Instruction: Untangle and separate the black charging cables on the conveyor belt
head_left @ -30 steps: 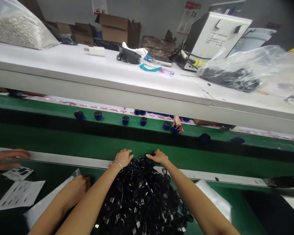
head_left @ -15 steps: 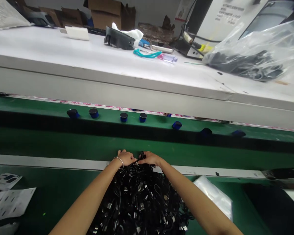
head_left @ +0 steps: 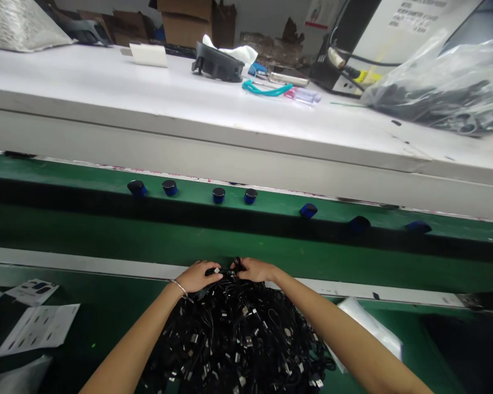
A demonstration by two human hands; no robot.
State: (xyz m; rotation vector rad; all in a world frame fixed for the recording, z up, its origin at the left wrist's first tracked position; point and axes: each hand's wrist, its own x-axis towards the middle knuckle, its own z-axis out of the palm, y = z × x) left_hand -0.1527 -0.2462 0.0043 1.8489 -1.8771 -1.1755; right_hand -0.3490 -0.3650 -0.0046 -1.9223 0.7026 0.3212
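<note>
Low in the frame's middle, a heap of black cables (head_left: 238, 339) with metal plugs, resting on the green worktop (head_left: 107, 312). Left hand (head_left: 197, 276) and right hand (head_left: 257, 270) curled at the heap's far edge, fingertips pinched on a looped cable (head_left: 230, 268). Probably light, limp and tangle-prone; best taken near a plug or a bundled loop. Printed leaflets (head_left: 39, 325) lower left; blue caps (head_left: 218, 195) mid-frame.

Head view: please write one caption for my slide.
Both hands, left hand and right hand, grip cables atop a black cable pile.
</note>
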